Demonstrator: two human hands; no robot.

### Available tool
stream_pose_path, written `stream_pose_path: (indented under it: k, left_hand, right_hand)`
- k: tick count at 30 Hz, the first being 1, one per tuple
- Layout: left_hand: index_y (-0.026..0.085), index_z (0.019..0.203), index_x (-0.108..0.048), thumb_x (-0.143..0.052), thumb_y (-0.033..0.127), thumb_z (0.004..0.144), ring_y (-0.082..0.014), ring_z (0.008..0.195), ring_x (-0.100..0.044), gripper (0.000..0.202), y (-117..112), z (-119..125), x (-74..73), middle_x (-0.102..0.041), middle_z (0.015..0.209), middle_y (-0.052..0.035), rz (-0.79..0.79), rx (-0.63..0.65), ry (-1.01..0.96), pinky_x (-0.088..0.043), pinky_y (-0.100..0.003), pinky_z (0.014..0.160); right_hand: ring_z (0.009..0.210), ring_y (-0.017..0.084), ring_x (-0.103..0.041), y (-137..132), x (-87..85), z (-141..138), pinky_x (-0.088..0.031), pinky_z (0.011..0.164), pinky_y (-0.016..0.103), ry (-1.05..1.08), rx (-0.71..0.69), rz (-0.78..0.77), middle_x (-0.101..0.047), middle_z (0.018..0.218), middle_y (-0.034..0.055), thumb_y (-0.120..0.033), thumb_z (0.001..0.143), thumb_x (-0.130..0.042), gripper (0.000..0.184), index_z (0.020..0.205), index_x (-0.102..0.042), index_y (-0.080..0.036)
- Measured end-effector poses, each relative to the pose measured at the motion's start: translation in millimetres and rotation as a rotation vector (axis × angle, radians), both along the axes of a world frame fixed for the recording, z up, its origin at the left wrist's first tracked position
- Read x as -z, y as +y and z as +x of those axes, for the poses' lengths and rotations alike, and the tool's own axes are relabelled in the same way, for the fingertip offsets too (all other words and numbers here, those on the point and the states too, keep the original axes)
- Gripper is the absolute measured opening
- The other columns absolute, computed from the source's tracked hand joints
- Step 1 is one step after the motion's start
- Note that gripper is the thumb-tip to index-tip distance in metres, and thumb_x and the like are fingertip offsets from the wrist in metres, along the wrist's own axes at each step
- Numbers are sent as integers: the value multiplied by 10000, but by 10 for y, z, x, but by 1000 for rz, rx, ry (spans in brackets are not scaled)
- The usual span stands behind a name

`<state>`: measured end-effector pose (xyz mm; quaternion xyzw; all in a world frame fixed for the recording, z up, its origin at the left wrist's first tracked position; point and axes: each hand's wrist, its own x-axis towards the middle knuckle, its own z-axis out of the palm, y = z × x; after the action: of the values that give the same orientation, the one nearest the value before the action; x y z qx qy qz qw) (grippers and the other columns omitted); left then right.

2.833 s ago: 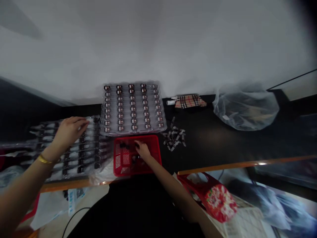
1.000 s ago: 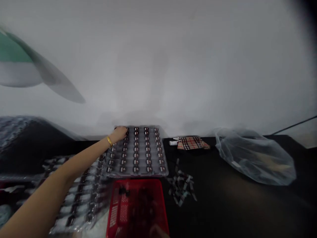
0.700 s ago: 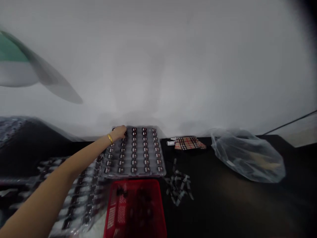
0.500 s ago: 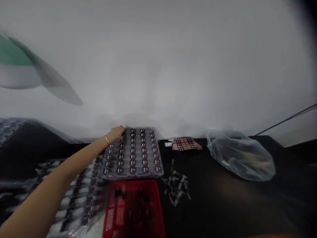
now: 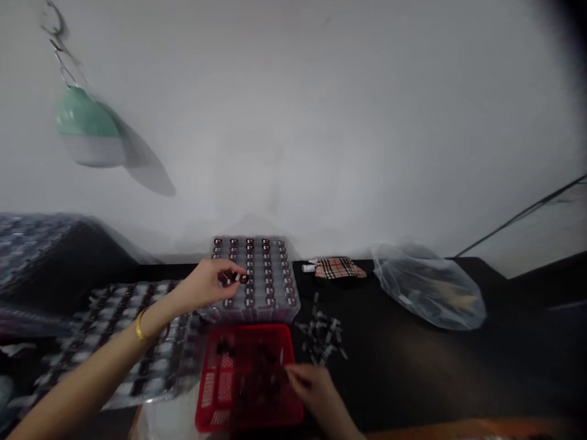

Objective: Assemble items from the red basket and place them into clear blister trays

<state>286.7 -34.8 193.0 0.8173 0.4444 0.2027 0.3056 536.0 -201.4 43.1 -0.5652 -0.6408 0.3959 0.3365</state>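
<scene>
My left hand, a gold bangle on its wrist, hovers over the near left part of a clear plastic tray filled with rows of small dark parts. Its fingers pinch one small dark part. My right hand reaches into the right side of a red mesh basket in front of that tray; it is blurred, fingers curled on a small thin piece I cannot make out.
A second clear tray of dark parts lies to the left. A loose pile of small parts, a plaid pouch with a white tube, and a crumpled clear bag lie on the black table. A green lamp hangs upper left.
My left hand drew back from the tray's far left corner toward me, now pinching a small part. My right hand has come into view at the red basket.
</scene>
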Motion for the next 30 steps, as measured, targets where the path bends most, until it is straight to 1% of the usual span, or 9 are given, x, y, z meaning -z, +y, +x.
stream_pose_path:
  k: [1,3,7,8,10,13,18,25,30]
  left_hand:
    - [163,1049,-669,-602,269,774,-148,711,-659,302,-156,20,-85,-732,865,-29,-41,5,-80,-511,-242,643]
    - [164,1071,-615,-634,261,745,-158,747,-675,341,-418,69,-251,-739,915,-39,-101,32,-190,-529,-263,671]
    - [189,1024,-497,-669,196,697,-158,760,-684,369,-769,154,-545,-749,939,-46,-181,109,-288,-544,-279,698]
    - [197,1002,-474,-666,180,695,-152,747,-680,363,-831,165,-604,-752,934,-44,-210,128,-293,-542,-273,685]
    - [209,958,-433,-662,161,695,-142,733,-672,352,-930,176,-690,-753,925,-40,-273,159,-301,-540,-263,669]
    - [215,914,-400,-664,155,700,-138,728,-665,345,-1022,168,-728,-745,879,-24,-329,187,-326,-541,-263,675]
    - [219,878,-392,-674,153,701,-127,700,-641,339,-1071,126,-673,-697,802,20,-343,191,-369,-531,-258,654]
    - [219,838,-372,-671,160,696,-109,666,-606,337,-1107,103,-720,-682,777,25,-362,190,-354,-500,-228,610]
    - [219,838,-374,-662,164,699,-103,652,-597,325,-1127,92,-739,-654,752,40,-364,211,-366,-480,-208,580]
  right_hand:
    - [721,237,-728,84,-138,33,-597,654,331,38,61,76,-764,801,64,-412,903,-545,330,852,-752,-161]
    - [684,223,-742,220,-539,60,-609,653,316,156,145,211,-774,788,62,-319,881,-569,237,939,-750,-178]
    - [718,190,-752,286,-1422,-72,-617,678,268,294,129,388,-779,845,51,-210,868,-594,171,961,-737,-202]
    - [725,183,-752,269,-1575,-121,-614,678,254,298,109,413,-779,854,48,-194,869,-589,176,968,-735,-203]
    - [710,168,-750,225,-1760,-206,-607,656,229,283,62,452,-778,851,42,-172,869,-580,186,968,-735,-198]
    - [665,149,-739,168,-1815,-272,-598,626,211,226,2,504,-778,845,41,-162,858,-589,174,931,-744,-186]
    - [714,153,-736,112,-1779,-313,-604,672,233,151,-34,580,-777,855,36,-158,863,-587,180,932,-748,-195]
    - [691,146,-731,93,-1809,-349,-603,674,231,79,-40,674,-776,835,20,-122,842,-584,205,928,-749,-210]
    - [684,136,-732,98,-1831,-354,-596,671,199,53,-83,731,-776,813,29,-83,832,-590,203,908,-747,-186]
